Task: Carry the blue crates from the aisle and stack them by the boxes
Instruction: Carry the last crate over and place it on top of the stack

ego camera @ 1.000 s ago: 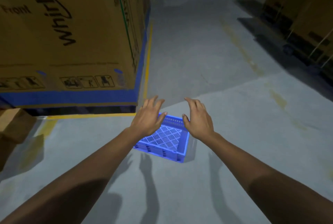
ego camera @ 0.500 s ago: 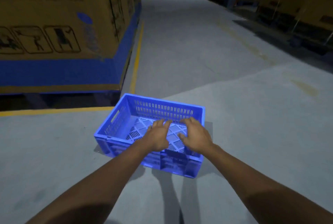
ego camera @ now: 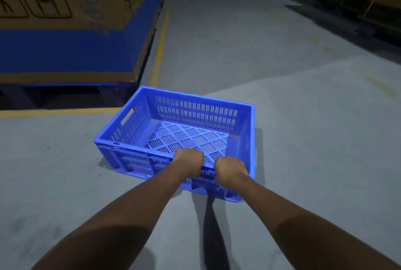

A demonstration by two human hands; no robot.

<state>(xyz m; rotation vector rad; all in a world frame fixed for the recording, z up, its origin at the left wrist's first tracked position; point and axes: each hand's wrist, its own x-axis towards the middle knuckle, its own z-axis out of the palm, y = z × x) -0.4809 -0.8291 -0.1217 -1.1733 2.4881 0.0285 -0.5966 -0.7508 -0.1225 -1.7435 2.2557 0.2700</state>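
Now: blue crate gripped at its near rim

Head view: the blue crate is seen empty on the grey concrete floor, near the corner of a large cardboard box. Its near rim is clasped by the left hand and the right hand, side by side, fingers curled over the edge. A yellow floor line is seen running beside the box.

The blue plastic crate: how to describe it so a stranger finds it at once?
Find the brown cardboard box with a blue band, at the left. Right of its corner, on the grey floor, stands the blue plastic crate, the only slotted, open-topped container.
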